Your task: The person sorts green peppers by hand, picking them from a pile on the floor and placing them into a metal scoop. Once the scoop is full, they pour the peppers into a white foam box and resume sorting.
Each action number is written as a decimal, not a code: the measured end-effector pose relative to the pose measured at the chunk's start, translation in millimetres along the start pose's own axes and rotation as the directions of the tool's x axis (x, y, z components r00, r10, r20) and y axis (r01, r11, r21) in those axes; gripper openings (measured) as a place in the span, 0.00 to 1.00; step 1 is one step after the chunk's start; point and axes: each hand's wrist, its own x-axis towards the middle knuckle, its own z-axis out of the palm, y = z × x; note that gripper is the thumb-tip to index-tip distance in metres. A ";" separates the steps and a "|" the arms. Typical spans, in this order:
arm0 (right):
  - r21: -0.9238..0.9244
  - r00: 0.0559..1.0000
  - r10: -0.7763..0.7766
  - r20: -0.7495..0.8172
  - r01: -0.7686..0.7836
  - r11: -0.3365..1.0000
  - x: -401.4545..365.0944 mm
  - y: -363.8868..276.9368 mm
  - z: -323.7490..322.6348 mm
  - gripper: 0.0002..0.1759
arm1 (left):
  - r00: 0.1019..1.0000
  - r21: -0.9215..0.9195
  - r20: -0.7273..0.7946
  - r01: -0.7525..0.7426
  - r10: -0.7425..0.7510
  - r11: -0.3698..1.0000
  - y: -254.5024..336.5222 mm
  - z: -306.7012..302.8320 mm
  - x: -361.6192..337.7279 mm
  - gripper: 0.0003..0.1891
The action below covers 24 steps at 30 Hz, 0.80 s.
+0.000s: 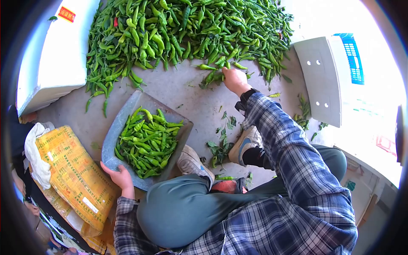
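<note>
My left hand (pixel 118 175) is at the near left rim of a grey metal dustpan-like scoop (pixel 174 115), its thumb and fingers at the edge. Green peppers (pixel 148 144) lie heaped inside the scoop. On the floor ahead, my right hand (pixel 235 79) reaches to the near edge of a large pile of green peppers (pixel 187 29). Its fingers are bent down at a few loose peppers; the fingertips are partly hidden, and what they hold, if anything, cannot be made out.
White foam boxes stand at the left (pixel 63 55) and right (pixel 318 76), with a blue basket (pixel 352 57) beyond the right one. Yellow packaging (pixel 74 174) with a white cloth (pixel 37 155) lies at left. Leaves (pixel 219 151) litter the floor near my shoes (pixel 193 163).
</note>
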 end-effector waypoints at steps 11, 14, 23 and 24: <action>0.581 0.784 -0.582 0.215 0.377 0.721 -69.9 -110.3 -35.8 0.23 | 0.998 -0.008 -0.025 -0.057 0.057 0.998 -2.5 0.3 -0.4 0.38; 0.101 0.969 -0.230 0.089 0.221 0.970 -25.3 -91.8 -13.1 0.14 | 0.998 -0.026 -0.024 -0.057 0.057 0.998 -0.6 0.9 -0.9 0.38; 0.027 0.968 -0.231 -0.102 0.235 0.972 -3.2 -56.4 -22.2 0.10 | 0.999 -0.042 -0.020 -0.044 0.044 0.998 -1.0 0.1 -0.3 0.37; 0.021 0.976 -0.194 -0.093 0.197 0.980 1.6 -61.8 -30.0 0.09 | 1.000 -0.052 0.005 -0.011 0.011 0.999 -0.9 0.2 -0.7 0.37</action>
